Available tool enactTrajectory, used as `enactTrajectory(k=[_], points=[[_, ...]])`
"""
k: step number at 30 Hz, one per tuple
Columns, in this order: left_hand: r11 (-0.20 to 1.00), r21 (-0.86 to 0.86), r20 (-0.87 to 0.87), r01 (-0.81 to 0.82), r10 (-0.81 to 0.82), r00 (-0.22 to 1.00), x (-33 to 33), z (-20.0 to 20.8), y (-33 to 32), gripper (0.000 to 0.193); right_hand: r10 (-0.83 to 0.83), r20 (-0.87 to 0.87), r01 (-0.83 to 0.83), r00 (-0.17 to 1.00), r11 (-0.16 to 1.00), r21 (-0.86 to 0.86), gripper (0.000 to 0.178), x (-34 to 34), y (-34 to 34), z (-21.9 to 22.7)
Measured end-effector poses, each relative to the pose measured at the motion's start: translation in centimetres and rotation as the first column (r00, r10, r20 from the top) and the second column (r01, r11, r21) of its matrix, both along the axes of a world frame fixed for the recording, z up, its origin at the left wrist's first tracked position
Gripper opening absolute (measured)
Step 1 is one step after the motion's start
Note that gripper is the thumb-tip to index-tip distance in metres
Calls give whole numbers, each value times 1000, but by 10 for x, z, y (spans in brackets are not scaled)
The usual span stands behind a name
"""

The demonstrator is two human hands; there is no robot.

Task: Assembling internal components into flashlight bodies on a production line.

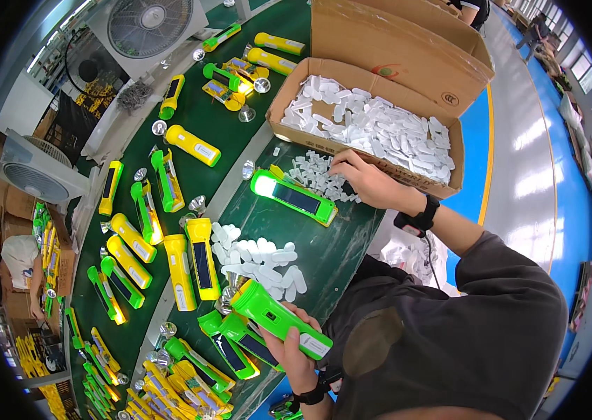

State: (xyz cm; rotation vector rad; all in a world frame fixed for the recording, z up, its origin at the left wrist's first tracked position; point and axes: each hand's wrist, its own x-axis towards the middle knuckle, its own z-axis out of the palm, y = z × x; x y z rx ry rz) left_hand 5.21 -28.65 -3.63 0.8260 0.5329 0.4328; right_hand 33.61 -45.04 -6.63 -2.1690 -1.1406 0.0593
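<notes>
My left hand [292, 350] is wrapped round a green flashlight body [268, 313] with a small dark switch and a pale label near its end. A loose reflector sits beside its wide end. Farther up, my right hand [366, 180] has its fingertips bent together at a heap of small white plastic pieces [313, 171]; anything between them is too small to make out. Just below that heap lies a green flashlight [294, 198] with a dark solar panel and its lamp lit. White oval strips [261, 262] are spread on the bench between my hands.
A cardboard box [373, 148] full of white strips stands beyond my right hand. Across the green belt [229, 178] lie several yellow and green flashlights [194, 145] with loose reflectors. Fans [145, 28] stand at the far left, near another person [21, 262].
</notes>
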Motion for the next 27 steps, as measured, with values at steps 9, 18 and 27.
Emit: enactTrajectory(k=[9,18,27], points=[[999,9,31,-41,41,999,-4,1,4,60,114,84,-101,990,985,-142,27,-22,-27,-9],[998,39,5,49,-50,999,4,4,13,55,-107,-241,132,965,987,90,14,-38,-2,26],[991,105,95,-82,72,993,13,-4,11,55,380,-875,120,302,895,430,8,-95,87,70]])
